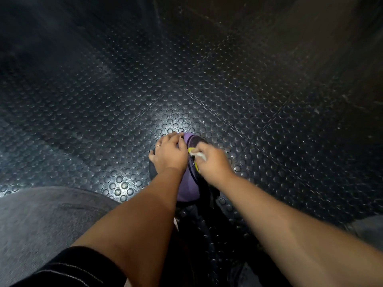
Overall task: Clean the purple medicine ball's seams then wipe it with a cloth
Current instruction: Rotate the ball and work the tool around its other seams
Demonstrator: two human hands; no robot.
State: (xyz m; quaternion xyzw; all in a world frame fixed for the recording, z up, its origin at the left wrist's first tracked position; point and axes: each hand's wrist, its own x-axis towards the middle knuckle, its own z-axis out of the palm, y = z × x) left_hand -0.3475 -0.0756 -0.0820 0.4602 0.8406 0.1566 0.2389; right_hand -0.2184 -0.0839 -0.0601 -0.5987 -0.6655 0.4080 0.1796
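Note:
The purple medicine ball [187, 189] rests on the dark studded floor just in front of me, with black panels and a yellow marking near its top. My left hand [169, 153] lies spread over the ball's upper left side, holding it steady; a ring shows on one finger. My right hand [213, 161] is closed on a small white cloth [199, 155], pressing it against the ball's top right by the yellow marking. Both forearms cover much of the ball.
Black rubber flooring with raised round studs [145, 90] stretches all around, lit brightest near the ball. My grey-trousered knee [45, 220] fills the lower left. A dark wall or panel [290, 27] rises at the upper right.

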